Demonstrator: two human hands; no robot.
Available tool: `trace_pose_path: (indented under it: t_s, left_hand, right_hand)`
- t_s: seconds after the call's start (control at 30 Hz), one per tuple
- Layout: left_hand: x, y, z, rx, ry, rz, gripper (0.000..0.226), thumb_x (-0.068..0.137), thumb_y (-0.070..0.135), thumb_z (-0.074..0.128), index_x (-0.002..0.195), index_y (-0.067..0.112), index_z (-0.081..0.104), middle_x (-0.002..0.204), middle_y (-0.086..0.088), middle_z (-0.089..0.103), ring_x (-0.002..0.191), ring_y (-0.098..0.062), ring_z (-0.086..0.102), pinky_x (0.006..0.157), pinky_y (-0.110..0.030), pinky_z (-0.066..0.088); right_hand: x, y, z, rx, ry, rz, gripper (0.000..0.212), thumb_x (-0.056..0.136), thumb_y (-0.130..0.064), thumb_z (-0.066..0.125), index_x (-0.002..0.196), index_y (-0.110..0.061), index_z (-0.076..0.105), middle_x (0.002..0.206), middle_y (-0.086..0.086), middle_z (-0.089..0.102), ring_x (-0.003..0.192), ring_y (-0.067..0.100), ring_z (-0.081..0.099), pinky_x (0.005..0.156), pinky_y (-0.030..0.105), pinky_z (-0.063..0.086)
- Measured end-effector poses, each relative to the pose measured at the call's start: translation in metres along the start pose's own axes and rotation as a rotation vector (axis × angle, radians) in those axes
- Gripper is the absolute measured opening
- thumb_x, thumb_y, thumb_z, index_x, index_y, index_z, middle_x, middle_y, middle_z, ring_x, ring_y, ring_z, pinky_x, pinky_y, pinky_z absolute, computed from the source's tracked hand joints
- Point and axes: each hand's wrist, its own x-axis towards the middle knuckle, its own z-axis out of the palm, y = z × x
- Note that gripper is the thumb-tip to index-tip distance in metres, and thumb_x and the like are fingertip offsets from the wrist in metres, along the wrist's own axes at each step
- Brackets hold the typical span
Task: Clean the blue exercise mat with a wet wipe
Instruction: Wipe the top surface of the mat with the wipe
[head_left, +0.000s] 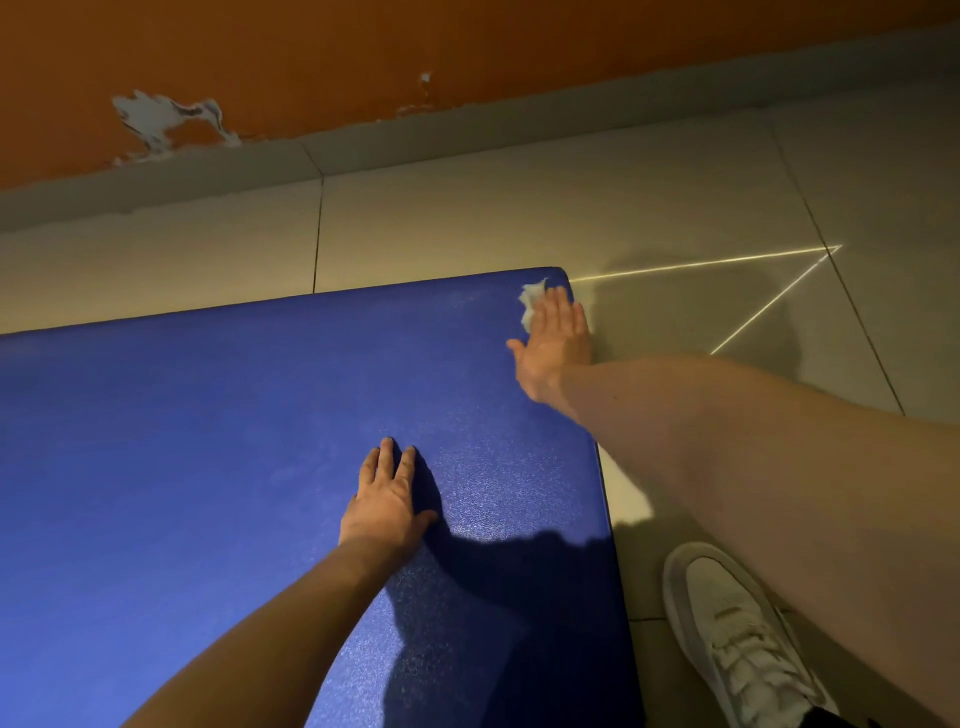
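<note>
The blue exercise mat (208, 441) lies flat on the tiled floor and fills the left and middle of the view. My right hand (553, 338) is stretched out to the mat's far right corner, palm down, pressing a crumpled white wet wipe (531, 304) onto the surface; part of the wipe sticks out past my fingertips. My left hand (387, 499) rests flat on the middle of the mat, fingers together, with nothing in it.
Grey floor tiles (675, 208) surround the mat, with a bright streak of light to the right of the corner. An orange wall (311, 52) with chipped paint and a grey skirting runs along the back. A white shoe (737, 629) stands on the floor beside the mat's right edge.
</note>
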Motion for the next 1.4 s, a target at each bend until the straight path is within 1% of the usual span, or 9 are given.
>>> trace_pose_path:
  t_s: [0.2,0.33,0.43,0.53,0.73,1.07,1.17,1.27,1.4]
  left_hand:
    - [0.000,-0.001,0.001,0.036,-0.003,0.011,0.097,0.094,0.046,0.063,0.160,0.025,-0.005,0.166,0.001,-0.018,0.153,-0.023,-0.013,0.119,-0.045,0.029]
    - [0.002,0.004,-0.001,0.063,0.002,0.002,0.097,0.094,0.045,0.063,0.160,0.022,-0.004,0.166,-0.002,-0.016,0.153,-0.026,-0.011,0.117,-0.047,0.033]
    - [0.002,0.004,0.000,0.065,-0.009,-0.006,0.097,0.094,0.044,0.064,0.160,0.021,-0.004,0.166,-0.003,-0.018,0.153,-0.026,-0.012,0.117,-0.047,0.032]
    - [0.003,0.005,-0.001,0.069,-0.016,-0.009,0.098,0.094,0.043,0.064,0.160,0.021,-0.005,0.166,-0.003,-0.018,0.153,-0.027,-0.012,0.117,-0.048,0.031]
    - [0.004,0.008,-0.002,0.068,-0.017,-0.019,0.098,0.094,0.041,0.065,0.160,0.019,-0.005,0.166,-0.004,-0.017,0.153,-0.028,-0.012,0.119,-0.047,0.027]
    - [0.003,0.007,0.000,0.085,0.012,-0.016,0.095,0.095,0.041,0.063,0.160,0.019,-0.003,0.166,-0.004,-0.016,0.153,-0.027,-0.011,0.116,-0.045,0.034]
    - [0.003,0.006,0.000,0.076,0.010,-0.013,0.096,0.094,0.042,0.064,0.160,0.020,-0.003,0.166,-0.003,-0.016,0.153,-0.026,-0.011,0.116,-0.046,0.033]
    - [0.002,0.005,-0.001,0.056,0.000,-0.017,0.097,0.094,0.041,0.065,0.160,0.020,-0.003,0.166,-0.002,-0.017,0.153,-0.026,-0.011,0.119,-0.046,0.029]
    - [0.000,0.005,-0.002,0.044,-0.014,-0.008,0.098,0.094,0.040,0.065,0.160,0.021,-0.004,0.166,-0.003,-0.017,0.153,-0.026,-0.012,0.120,-0.046,0.025]
  right_hand:
    - [0.017,0.033,-0.002,0.159,0.126,-0.229,0.075,0.101,-0.013,0.045,0.160,-0.004,0.000,0.169,0.011,-0.001,0.156,0.025,-0.004,0.127,0.035,-0.002]
    - [0.019,0.050,-0.001,0.145,0.186,-0.290,0.079,0.093,0.003,0.045,0.160,-0.004,0.005,0.169,0.010,0.008,0.156,0.025,0.003,0.127,0.035,0.003]
    - [0.000,0.052,0.022,0.111,0.129,-0.476,0.071,0.101,-0.013,0.044,0.161,-0.005,0.006,0.169,0.010,0.009,0.156,0.028,0.007,0.126,0.042,0.012]
    - [-0.028,0.032,0.035,0.135,0.077,-0.473,0.067,0.107,-0.034,0.033,0.161,-0.006,0.005,0.169,0.012,-0.002,0.156,0.027,-0.006,0.127,0.043,-0.002]
    - [-0.091,0.009,0.052,0.068,0.001,-0.581,0.068,0.109,-0.042,0.022,0.160,-0.009,-0.009,0.167,0.007,-0.018,0.152,0.024,-0.025,0.125,0.042,-0.011]
    - [-0.054,-0.006,0.034,0.022,-0.080,-0.301,0.072,0.101,-0.065,0.014,0.157,-0.034,-0.018,0.163,0.001,-0.033,0.147,0.035,-0.035,0.117,0.066,-0.013]
    - [-0.024,0.002,0.015,0.030,-0.099,-0.243,0.071,0.103,-0.061,0.016,0.159,-0.032,-0.015,0.165,0.000,-0.027,0.149,0.033,-0.032,0.120,0.059,-0.012]
    - [-0.013,0.011,0.008,0.022,-0.097,-0.262,0.072,0.106,-0.055,0.016,0.160,-0.017,-0.012,0.167,0.003,-0.022,0.151,0.029,-0.026,0.125,0.048,-0.009]
    - [-0.027,0.021,0.025,0.075,-0.056,-0.235,0.075,0.107,-0.052,0.019,0.159,-0.007,-0.009,0.167,0.010,-0.017,0.154,0.027,-0.020,0.126,0.044,-0.005]
